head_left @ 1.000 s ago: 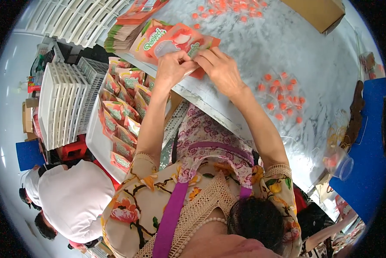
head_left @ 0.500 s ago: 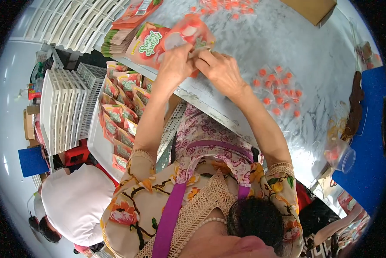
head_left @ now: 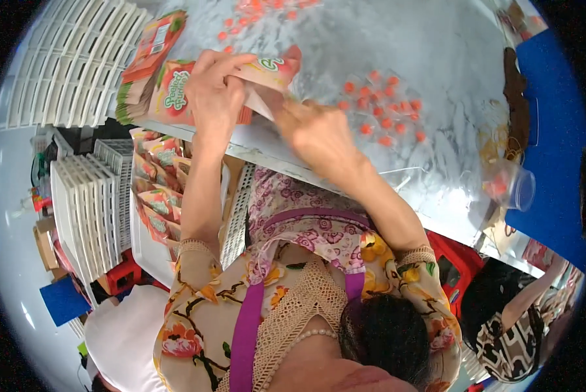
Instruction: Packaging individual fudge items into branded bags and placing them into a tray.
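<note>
My left hand grips a pink-and-red printed candy pouch above the far left of the marble-patterned table. A pale inner edge of the pouch shows at its opening. My right hand is closed at that edge, its fingertips blurred and partly hidden against the pouch. Under and beside my left hand lie a flat pouch and a thick stack of flat pouches. To the right of my right hand is a cluster of small clear packets with orange-red pieces in them.
More small packets lie at the far edge. Filled pouches stand in a white tray below the table's left edge. White crates are stacked at left. A clear plastic tub lies at right. Other people work at lower left and lower right.
My hands have moved apart, the right one down along the pouch. The pouch has turned, and its pale inner edge now shows. The whole view has shifted.
</note>
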Demonstrator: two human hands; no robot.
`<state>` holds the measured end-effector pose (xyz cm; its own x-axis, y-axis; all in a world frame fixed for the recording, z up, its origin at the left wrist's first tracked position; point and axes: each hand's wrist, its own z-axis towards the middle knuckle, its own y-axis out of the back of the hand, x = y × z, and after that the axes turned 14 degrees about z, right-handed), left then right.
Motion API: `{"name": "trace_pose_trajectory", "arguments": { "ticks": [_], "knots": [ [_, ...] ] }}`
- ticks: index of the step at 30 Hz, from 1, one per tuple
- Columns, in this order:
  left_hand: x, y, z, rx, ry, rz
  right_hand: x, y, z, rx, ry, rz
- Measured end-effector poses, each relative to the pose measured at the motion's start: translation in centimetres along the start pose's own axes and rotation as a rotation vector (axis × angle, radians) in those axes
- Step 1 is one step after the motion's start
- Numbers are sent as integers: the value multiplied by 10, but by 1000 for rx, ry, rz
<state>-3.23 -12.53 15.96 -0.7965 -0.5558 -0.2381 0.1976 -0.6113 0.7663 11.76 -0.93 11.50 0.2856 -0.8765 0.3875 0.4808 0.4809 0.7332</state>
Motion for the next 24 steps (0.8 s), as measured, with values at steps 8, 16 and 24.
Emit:
{"name": "trace_pose_trajectory", "arguments": {
  "ticks": [8,16,24],
  "knots": [
    [12,5,12,-62,114,13,-66,9,-54,-124,-379,-241],
    [-17,-11,11,215,141,-76,-87,-12,-62,-72,-432,-138],
    [-44,-52,11,215,0,-108,-100,-17,-68,-287,-381,-50]
  ]
}}
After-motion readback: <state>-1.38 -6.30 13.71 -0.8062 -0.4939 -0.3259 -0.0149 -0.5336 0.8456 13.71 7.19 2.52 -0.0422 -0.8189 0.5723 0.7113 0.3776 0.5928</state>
